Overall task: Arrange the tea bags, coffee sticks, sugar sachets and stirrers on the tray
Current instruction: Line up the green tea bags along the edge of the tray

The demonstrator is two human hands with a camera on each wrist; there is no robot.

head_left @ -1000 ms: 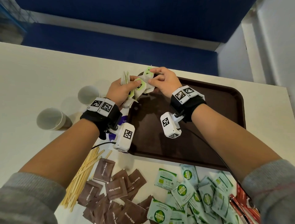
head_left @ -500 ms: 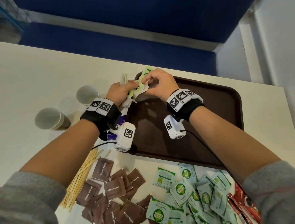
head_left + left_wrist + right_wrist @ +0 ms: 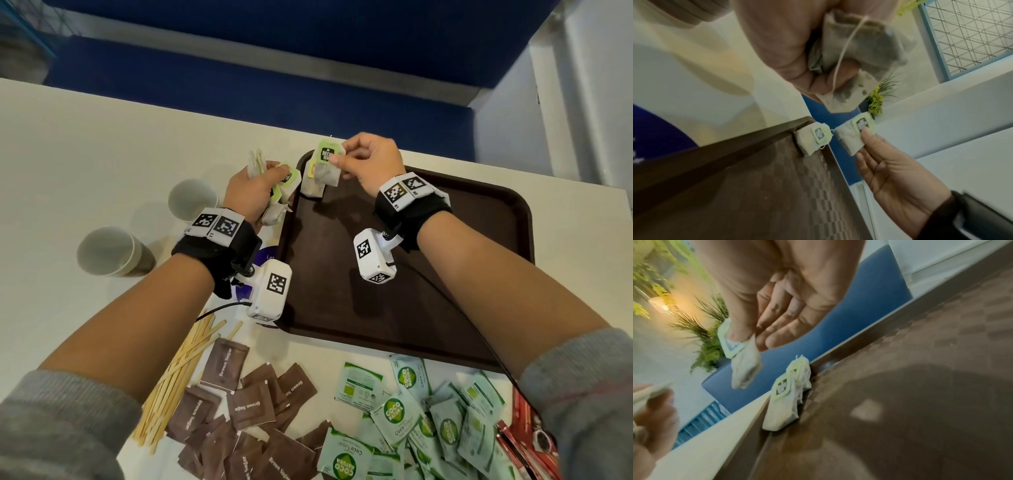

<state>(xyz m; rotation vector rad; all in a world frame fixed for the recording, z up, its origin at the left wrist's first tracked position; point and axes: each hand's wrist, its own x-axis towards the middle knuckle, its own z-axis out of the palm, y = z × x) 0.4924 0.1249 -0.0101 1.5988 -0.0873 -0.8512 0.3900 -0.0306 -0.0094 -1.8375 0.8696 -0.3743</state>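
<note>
My left hand grips a bunch of tea bags with green tags, just left of the brown tray; the left wrist view shows the bags bunched in my curled fingers. My right hand pinches one tea bag by its tag, a little above the tray's far left corner. In the right wrist view that bag hangs from thumb and finger. A few tea bags lie stacked in that corner, also shown as tea bags against the rim.
Two paper cups stand left of the tray. Near me lie wooden stirrers, brown sugar sachets, green coco sugar sachets and red coffee sticks. A blue bench runs behind the table.
My hands were together on the bunch; now the right hand has drawn one tea bag away to the right, over the tray corner. The left hand stays put with the rest.
</note>
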